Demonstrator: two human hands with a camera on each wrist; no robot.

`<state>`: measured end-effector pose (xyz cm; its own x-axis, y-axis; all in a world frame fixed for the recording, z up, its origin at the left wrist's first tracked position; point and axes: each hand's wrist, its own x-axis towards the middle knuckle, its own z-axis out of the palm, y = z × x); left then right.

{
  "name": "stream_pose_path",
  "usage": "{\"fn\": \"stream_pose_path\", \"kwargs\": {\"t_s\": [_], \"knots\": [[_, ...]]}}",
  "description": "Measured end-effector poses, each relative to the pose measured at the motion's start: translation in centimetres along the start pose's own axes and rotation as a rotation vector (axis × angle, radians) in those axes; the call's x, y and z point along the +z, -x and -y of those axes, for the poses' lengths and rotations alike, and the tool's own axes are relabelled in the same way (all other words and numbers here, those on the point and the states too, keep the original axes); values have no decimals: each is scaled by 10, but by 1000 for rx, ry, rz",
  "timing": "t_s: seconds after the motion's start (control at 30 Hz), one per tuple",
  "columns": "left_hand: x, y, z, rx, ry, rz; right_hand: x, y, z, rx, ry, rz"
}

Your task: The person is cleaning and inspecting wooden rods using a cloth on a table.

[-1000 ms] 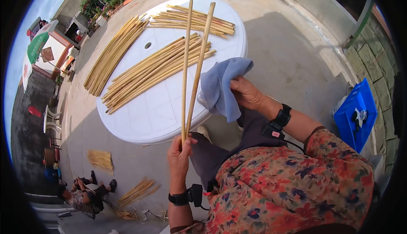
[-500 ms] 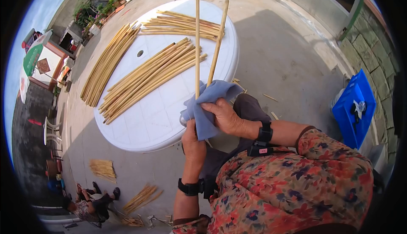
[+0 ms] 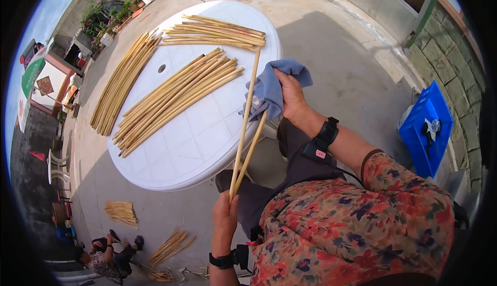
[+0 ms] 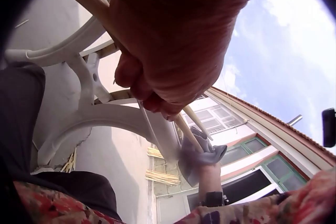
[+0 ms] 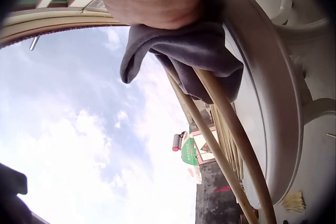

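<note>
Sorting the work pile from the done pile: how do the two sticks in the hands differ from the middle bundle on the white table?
The two sticks are held up off the table; the middle bundle lies flat on it. The sticks are a pair, the bundle many. The left hand grips the sticks' near ends, and the right hand wraps a blue cloth round them; nothing touches the bundle. Both are pale, long and straight.

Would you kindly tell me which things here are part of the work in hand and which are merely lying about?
In use:
- two bamboo sticks, held at their near ends by the left hand
- blue cloth, wrapped round them by the right hand

Lying about:
- stick bundles on the white table
- blue crate
- stick piles on the ground
</note>
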<state>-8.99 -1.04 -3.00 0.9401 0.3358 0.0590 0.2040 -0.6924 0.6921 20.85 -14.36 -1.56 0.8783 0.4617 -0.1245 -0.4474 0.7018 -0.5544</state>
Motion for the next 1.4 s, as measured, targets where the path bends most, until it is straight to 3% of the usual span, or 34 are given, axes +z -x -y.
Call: {"fn": "stream_pose_path", "kwargs": {"t_s": [0.07,0.23,0.3,0.33,0.4,0.53,0.6,0.63,0.73,0.8,0.83,0.93,1.03,1.17,1.3,1.4], "knots": [[-7,9,-1,-28,20,13,-4,-9,7,-133,-4,-86],[-22,47,32,-131,69,65,-18,-25,71,-228,-163,-24],[-25,57,30,-312,493,1,-18,-19,79,-197,52,66],[-28,55,24,-321,487,-6,-17,-16,70,-186,47,69],[-28,27,7,-343,755,-19,-12,-1,49,52,97,160],[-25,-29,-21,-276,923,19,-3,34,-2,156,213,253],[-22,-55,-32,-196,973,202,16,56,-16,235,264,365],[-19,-63,-37,-190,973,207,26,66,-22,228,265,363],[-8,-83,-51,-273,1066,374,38,81,-36,271,211,397],[0,-89,-54,-299,1180,545,30,78,-48,424,235,373],[4,-90,-53,-321,1202,531,35,82,-49,321,249,328],[7,-91,-51,-444,1226,561,32,78,-58,230,206,295],[5,-78,-45,-424,1106,596,29,58,-42,193,-35,143],[2,-50,-34,-331,896,551,16,25,-21,104,-55,114],[-12,-20,-17,-370,728,531,-13,-8,11,14,-116,139],[-26,2,-9,-534,674,500,-15,-15,30,-27,-40,56]]}}
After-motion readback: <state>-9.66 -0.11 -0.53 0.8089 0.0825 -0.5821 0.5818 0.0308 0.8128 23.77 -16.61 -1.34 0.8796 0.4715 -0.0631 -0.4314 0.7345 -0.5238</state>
